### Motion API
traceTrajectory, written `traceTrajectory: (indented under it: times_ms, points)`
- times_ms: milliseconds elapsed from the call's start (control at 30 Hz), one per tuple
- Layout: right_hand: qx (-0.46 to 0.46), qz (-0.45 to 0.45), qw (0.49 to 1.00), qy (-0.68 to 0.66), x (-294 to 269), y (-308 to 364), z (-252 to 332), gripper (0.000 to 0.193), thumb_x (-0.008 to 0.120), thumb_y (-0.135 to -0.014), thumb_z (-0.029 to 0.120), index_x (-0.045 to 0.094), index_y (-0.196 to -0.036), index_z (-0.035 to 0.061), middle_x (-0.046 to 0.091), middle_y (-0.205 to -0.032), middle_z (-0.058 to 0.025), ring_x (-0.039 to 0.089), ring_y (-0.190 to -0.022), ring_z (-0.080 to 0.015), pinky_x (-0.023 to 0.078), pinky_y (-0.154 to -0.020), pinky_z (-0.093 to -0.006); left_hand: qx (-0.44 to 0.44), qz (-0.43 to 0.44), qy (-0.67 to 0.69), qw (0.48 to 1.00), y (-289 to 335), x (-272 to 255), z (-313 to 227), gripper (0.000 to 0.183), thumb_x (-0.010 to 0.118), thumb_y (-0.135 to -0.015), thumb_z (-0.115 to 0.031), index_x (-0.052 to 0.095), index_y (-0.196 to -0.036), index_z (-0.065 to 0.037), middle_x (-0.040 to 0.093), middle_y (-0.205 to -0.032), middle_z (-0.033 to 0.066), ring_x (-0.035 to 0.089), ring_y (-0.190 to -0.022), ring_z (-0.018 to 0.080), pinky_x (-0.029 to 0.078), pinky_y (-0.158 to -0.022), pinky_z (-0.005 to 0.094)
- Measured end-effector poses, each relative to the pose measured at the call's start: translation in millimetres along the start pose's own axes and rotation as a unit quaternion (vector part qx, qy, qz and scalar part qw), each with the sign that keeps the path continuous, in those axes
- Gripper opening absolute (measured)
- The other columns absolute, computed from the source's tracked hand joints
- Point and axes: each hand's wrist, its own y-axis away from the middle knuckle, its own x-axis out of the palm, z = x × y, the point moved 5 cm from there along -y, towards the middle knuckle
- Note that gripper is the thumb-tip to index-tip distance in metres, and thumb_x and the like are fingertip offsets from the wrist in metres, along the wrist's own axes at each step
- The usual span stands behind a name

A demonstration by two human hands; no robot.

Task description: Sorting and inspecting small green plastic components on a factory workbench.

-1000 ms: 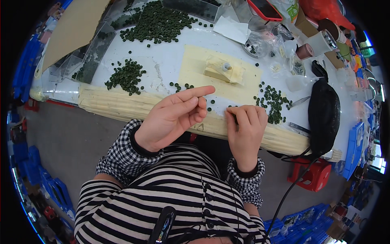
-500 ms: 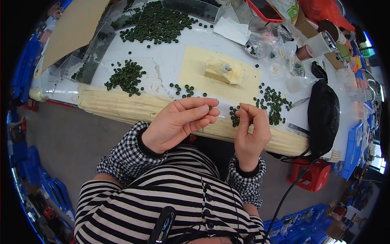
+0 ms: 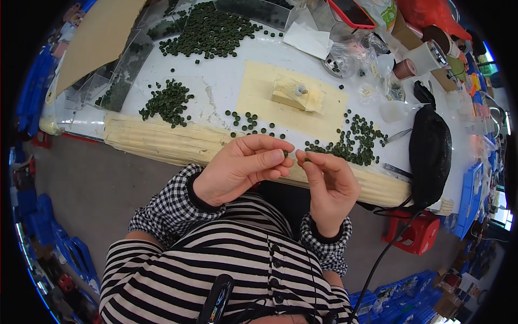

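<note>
Just off the table's near edge, my left hand (image 3: 234, 166) pinches a small dark green disc (image 3: 286, 154) between thumb and forefinger. Close by on its right, my right hand (image 3: 333, 186) is closed too, with a second small dark green disc (image 3: 307, 160) at its fingertips. A narrow gap separates the two sets of fingertips. Beyond the hands lies a loose group of like discs (image 3: 249, 121). A larger spread of discs (image 3: 360, 137) lies past my right hand. A yellow-wrapped block (image 3: 297, 94) with a small pale peg on top sits on a yellow sheet (image 3: 253, 81).
More discs form a pile (image 3: 167, 103) at left and a big heap (image 3: 210, 32) at the back. Clear trays (image 3: 127, 65) and cardboard (image 3: 97, 38) stand far left. At right are tweezers (image 3: 398, 135), a black pouch (image 3: 430, 156) and a red-cased phone (image 3: 352, 13).
My right hand has moved left and slightly down from the right-hand discs, up to my left fingertips. My left hand has shifted slightly right and down, still pinching.
</note>
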Motion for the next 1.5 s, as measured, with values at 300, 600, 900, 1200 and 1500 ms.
traceTrajectory:
  times_ms: [300,600,900,1200,1500]
  points:
    - [0.109,0.011,0.983,-0.15,2.0,3.9,-15.6,0.015,0.063,-0.088,-0.004,0.066,-0.103,-0.0042,0.07,-0.095,-0.011,0.065,-0.084,-0.0127,0.052,-0.077,-0.0233,0.057,-0.035,-0.111,0.992,3.1,7.4,-4.6,0.022,0.057,-0.094,-0.003,0.06,-0.115,0.0,0.067,-0.102,0.0127,0.066,-0.089,0.0151,0.055,-0.08,0.0242]
    - [0.12,0.011,0.976,-0.179,6.7,5.9,-19.4,0.013,0.062,-0.089,-0.003,0.063,-0.101,-0.0043,0.068,-0.096,-0.0096,0.064,-0.084,-0.0118,0.052,-0.078,-0.0239,0.077,-0.058,-0.154,0.983,3.5,14.2,-7.1,0.013,0.06,-0.092,-0.001,0.063,-0.104,0.002,0.068,-0.097,0.0125,0.067,-0.086,0.0149,0.055,-0.076,0.0245]
    - [0.023,0.007,0.995,-0.098,7.5,5.4,-18.1,0.015,0.064,-0.084,-0.009,0.064,-0.099,-0.0049,0.061,-0.098,-0.009,0.06,-0.088,-0.0139,0.049,-0.078,-0.0245,0.095,-0.084,-0.158,0.979,2.6,10.6,-3.7,0.013,0.063,-0.09,-0.003,0.065,-0.102,0.002,0.068,-0.093,0.0097,0.065,-0.082,0.0129,0.054,-0.076,0.024]
    - [-0.081,-0.038,0.995,0.034,8.7,8.6,-7.0,0.02,0.07,-0.075,-0.011,0.07,-0.093,-0.0021,0.064,-0.092,-0.0106,0.062,-0.084,-0.0176,0.049,-0.073,-0.0259,0.056,-0.087,-0.085,0.991,2.5,8.4,2.7,0.016,0.063,-0.091,-0.008,0.066,-0.104,0.0,0.068,-0.091,0.0062,0.064,-0.081,0.0095,0.053,-0.075,0.0211]
    - [-0.215,-0.007,0.963,0.165,13.5,9.4,5.0,0.029,0.072,-0.07,-0.013,0.072,-0.097,-0.002,0.065,-0.092,-0.0107,0.062,-0.08,-0.0201,0.05,-0.068,-0.0265,0.062,-0.068,-0.074,0.993,0.3,7.2,2.4,0.015,0.062,-0.092,-0.008,0.065,-0.104,0.0,0.068,-0.094,0.0058,0.064,-0.083,0.01,0.054,-0.076,0.021]
